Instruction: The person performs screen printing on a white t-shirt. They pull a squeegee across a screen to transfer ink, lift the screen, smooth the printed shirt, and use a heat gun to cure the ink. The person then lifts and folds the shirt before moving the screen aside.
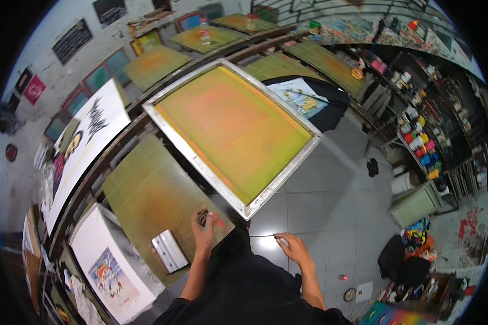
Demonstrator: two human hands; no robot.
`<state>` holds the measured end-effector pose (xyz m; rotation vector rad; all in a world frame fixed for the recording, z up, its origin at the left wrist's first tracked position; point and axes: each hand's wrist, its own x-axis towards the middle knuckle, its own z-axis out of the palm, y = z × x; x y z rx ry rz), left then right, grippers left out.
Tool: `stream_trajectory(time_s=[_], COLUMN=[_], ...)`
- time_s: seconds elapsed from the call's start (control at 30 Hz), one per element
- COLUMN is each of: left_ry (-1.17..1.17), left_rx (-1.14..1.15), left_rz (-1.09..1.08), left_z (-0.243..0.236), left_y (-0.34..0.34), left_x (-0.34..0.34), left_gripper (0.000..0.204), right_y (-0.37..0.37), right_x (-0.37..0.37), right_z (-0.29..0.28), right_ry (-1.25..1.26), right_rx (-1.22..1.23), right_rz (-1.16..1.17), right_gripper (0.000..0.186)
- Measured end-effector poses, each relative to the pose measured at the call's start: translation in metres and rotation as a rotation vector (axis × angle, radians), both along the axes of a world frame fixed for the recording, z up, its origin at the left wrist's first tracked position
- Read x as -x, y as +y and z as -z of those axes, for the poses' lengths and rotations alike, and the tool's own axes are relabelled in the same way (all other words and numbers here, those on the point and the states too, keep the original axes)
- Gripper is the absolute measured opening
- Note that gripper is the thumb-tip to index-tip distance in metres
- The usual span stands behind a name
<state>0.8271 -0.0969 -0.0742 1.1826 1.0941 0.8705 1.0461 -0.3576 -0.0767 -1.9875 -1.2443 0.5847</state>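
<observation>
A large screen-printing frame (pixel 233 130) with a metal rim and yellow-green, orange-tinted mesh lies tilted over the long green print table (pixel 146 189). My left hand (pixel 203 233) rests on the table just below the frame's near corner, fingers closed on a small dark object that I cannot identify. My right hand (pixel 291 248) is off the table over the grey tiled floor and pinches a thin pale strand (pixel 263 236) that runs left toward the frame's corner. A black garment on my body hides what lies beneath my forearms.
A pale squeegee (pixel 169 250) lies on the table left of my left hand. A white sheet with a colourful print (pixel 111 271) sits further left. A black T-shirt with a print (pixel 309 100) lies beyond the frame. Paint jars (pixel 420 143) fill shelves at right.
</observation>
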Motion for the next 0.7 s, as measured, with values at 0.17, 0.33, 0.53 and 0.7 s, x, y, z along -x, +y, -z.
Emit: stream_trajectory(time_s=[0.17,0.33,0.53,0.7], left_ry=[-0.024,0.044,0.032,0.056], left_rx=[0.149,0.200,0.275,0.146], left_rz=[-0.085,-0.175,-0.201,-0.204], left_z=[0.015,0.020,0.000,0.062], left_y=[0.033,0.047,0.037,0.051], left_x=[-0.047,-0.094,-0.133,-0.108], left_gripper=[0.046,0.061,0.076,0.095], right_y=[0.002,-0.021,-0.070,-0.118], right_x=[-0.075,-0.145,-0.205,-0.245], right_z=[0.012,-0.008,0.014,-0.025], right_ry=[0.137,0.102,0.365,0.539], right_rx=[0.171,0.116,-0.165,-0.297], right_rz=[0.209,0.417,0.715,1.043], right_gripper=[0.049,0.063,0.080,0.092])
